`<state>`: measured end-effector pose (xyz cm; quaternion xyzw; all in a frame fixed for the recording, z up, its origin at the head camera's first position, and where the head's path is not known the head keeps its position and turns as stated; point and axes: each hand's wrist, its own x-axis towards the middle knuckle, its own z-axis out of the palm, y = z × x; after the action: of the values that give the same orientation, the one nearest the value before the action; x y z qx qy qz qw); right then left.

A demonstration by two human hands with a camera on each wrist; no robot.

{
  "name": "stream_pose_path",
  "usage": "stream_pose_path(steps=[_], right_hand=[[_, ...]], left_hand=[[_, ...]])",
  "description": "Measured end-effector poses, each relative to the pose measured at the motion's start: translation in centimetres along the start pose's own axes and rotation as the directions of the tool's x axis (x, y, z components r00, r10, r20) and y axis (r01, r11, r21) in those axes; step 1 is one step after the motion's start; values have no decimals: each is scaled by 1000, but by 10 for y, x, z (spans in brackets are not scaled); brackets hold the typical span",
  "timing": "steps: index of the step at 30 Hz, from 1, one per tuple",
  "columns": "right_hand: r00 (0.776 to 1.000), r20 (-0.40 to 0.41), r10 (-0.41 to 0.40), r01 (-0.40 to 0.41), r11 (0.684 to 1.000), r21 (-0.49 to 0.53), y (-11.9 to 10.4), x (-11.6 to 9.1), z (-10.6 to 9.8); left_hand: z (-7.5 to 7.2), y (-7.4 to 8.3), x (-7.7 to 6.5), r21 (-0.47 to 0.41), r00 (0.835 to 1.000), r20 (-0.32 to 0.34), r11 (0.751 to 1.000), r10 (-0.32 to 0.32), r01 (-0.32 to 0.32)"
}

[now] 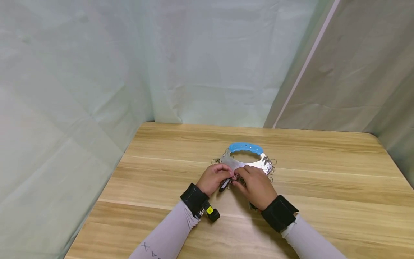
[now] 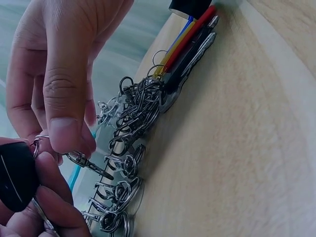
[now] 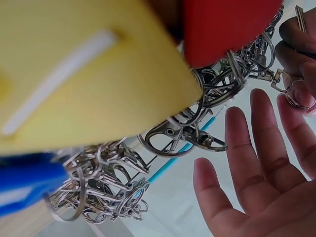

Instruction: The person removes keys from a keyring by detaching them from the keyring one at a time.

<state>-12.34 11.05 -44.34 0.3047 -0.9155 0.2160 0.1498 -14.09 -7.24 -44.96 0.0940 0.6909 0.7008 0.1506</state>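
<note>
My left hand (image 1: 211,178) grips a black-headed key (image 2: 17,173), whose metal blade shows between the fingers. The key's split ring (image 3: 298,96) joins it to a swivel clasp (image 2: 89,167). Thumb and forefinger of my right hand (image 1: 258,185) pinch the ring beside the clasp; its other fingers (image 3: 242,143) extend loosely. Both hands meet over the lower edge of a metal plate (image 1: 258,163) with a blue handle (image 1: 245,146). Several rings and clasps (image 2: 140,111) line the plate's edge, partly hidden behind my hands.
Yellow (image 3: 89,74), red (image 3: 232,29) and blue (image 3: 29,182) key heads hang near the right wrist camera, covering part of that view. The plate lies on a wooden table (image 1: 155,172), with a pale curtain (image 1: 210,72) behind it.
</note>
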Motion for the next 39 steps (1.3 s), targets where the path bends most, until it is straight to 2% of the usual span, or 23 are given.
stream_pose_path(steps=[8,18,39], right_hand=[[1000,22,0,1,1000,-9,0,-1,-1],[1000,24,-13,13,1000,-19,0,-1,0],[999,42,2,-2,1000,-9,1,0,1]], left_hand=[[3,22,-8,30,1000,17,1000,-8,7],[0,1,1,24,1000,-7,1000,12,-12],[-1,0,1,26,1000,-28,1000,-2,2]])
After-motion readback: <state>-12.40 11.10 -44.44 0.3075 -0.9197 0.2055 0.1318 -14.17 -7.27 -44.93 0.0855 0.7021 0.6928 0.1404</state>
